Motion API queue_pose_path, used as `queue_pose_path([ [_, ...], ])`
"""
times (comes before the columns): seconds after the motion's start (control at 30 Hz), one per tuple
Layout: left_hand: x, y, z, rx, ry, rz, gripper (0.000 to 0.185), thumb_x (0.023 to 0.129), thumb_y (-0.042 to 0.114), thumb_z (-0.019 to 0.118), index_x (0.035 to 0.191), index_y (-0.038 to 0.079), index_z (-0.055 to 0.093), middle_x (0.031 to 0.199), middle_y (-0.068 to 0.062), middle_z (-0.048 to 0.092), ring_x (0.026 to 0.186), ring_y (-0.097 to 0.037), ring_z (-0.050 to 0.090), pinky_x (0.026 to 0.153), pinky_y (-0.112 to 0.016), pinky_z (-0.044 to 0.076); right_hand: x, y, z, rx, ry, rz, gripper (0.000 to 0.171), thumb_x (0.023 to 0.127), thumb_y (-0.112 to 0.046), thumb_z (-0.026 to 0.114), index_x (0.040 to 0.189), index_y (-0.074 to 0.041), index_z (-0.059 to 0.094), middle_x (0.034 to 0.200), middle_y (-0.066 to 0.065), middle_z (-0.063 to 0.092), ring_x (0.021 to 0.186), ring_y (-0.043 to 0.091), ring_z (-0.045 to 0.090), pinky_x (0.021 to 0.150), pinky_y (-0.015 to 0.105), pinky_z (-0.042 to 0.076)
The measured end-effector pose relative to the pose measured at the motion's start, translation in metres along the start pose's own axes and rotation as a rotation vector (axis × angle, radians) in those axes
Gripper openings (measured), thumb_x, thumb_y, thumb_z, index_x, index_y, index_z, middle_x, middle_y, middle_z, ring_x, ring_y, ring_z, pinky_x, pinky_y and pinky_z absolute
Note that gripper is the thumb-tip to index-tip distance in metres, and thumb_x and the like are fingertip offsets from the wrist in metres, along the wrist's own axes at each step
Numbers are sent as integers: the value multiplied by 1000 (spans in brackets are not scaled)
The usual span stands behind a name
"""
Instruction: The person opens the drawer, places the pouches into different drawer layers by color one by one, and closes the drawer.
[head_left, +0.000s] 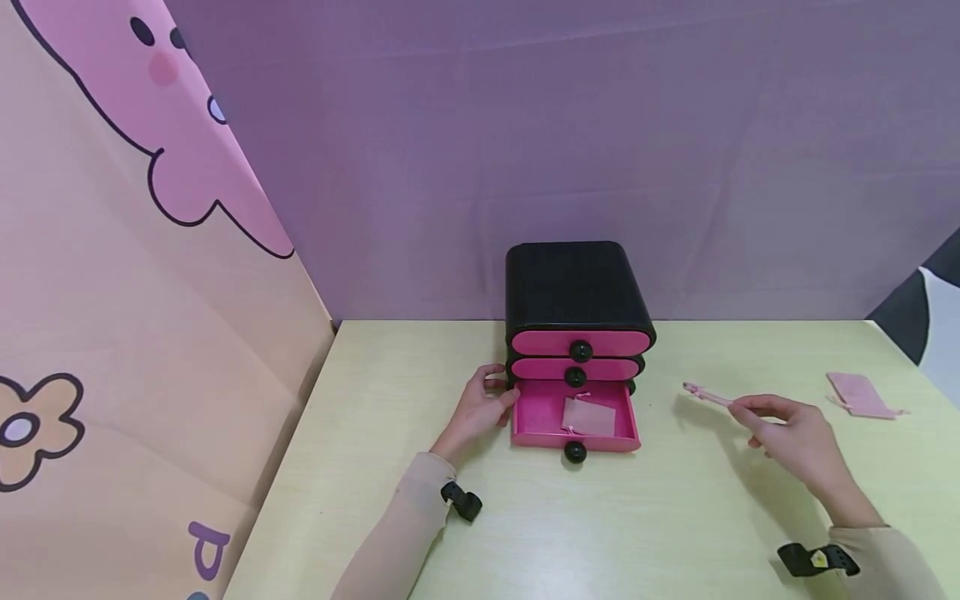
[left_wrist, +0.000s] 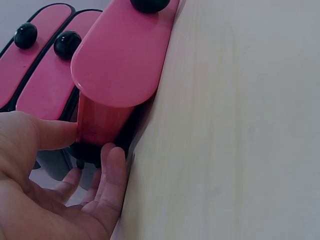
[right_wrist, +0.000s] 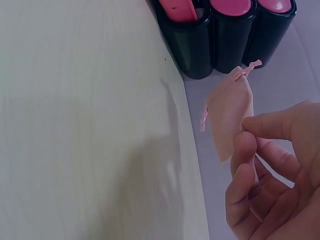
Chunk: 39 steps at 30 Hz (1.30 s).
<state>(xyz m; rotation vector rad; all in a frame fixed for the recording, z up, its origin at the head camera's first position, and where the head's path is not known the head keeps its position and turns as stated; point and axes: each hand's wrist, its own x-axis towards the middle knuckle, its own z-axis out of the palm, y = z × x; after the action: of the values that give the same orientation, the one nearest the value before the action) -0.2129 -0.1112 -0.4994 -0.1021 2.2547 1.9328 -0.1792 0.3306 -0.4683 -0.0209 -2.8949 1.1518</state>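
Note:
My right hand (head_left: 795,437) pinches a small pink drawstring pouch (right_wrist: 227,115) by its edge, thumb against fingers, above the table right of the drawer cabinet. The black cabinet (head_left: 577,283) has pink drawer fronts with round black knobs. Its bottom drawer (head_left: 536,439) is pulled out, and another pink pouch (head_left: 588,417) lies inside. At the cabinet's left side is my left hand (head_left: 477,408). In the left wrist view its thumb (left_wrist: 57,135) touches the side of the pulled-out drawer, while the other fingers spread loosely beside the casing near the tabletop.
A third pink pouch (head_left: 862,395) lies flat on the light wood table (head_left: 360,400), toward its right edge. A purple cloth (head_left: 420,167) hangs behind the table. A printed cloth (head_left: 150,333) hangs along the left side.

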Motion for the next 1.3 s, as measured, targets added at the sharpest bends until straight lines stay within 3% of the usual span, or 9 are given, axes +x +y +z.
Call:
queue_pose_path([
  [0.27, 0, 0, 0, 1, 1, 0, 54, 101, 14, 70, 151, 7, 48, 140, -22, 61, 84, -18, 64, 66, -25, 56, -4, -12, 5, -9, 3, -26, 47, 106, -42, 65, 129, -1, 72, 106, 14, 79, 66, 4, 68, 57, 28, 51],
  [0.43, -1, 0, -1, 2, -2, -1, 54, 101, 14, 70, 151, 7, 48, 140, -22, 61, 84, -18, 64, 67, -25, 57, -7, -19, 9, 1, -3, -44, 45, 106, -40, 66, 128, -1, 73, 113, 17, 78, 66, 5, 68, 58, 27, 53],
  [0.93, -2, 2, 1, -2, 1, -1, 55, 101, 13, 69, 151, 6, 48, 140, -22, 61, 83, -17, 63, 66, -24, 56, -12, -40, 20, 18, 3, -90, 37, 105, -35, 69, 123, -4, 76, 106, 11, 79, 63, 6, 68, 56, 26, 48],
  [1.3, 2, -3, 1, -22, 1, 3, 55, 100, 12, 70, 150, 6, 48, 138, -22, 61, 80, -16, 62, 64, -24, 55, -15, -64, 30, 65, -55, -110, 34, 104, -33, 71, 121, -5, 77, 103, 2, 74, 63, 9, 66, 57, 26, 49],
])
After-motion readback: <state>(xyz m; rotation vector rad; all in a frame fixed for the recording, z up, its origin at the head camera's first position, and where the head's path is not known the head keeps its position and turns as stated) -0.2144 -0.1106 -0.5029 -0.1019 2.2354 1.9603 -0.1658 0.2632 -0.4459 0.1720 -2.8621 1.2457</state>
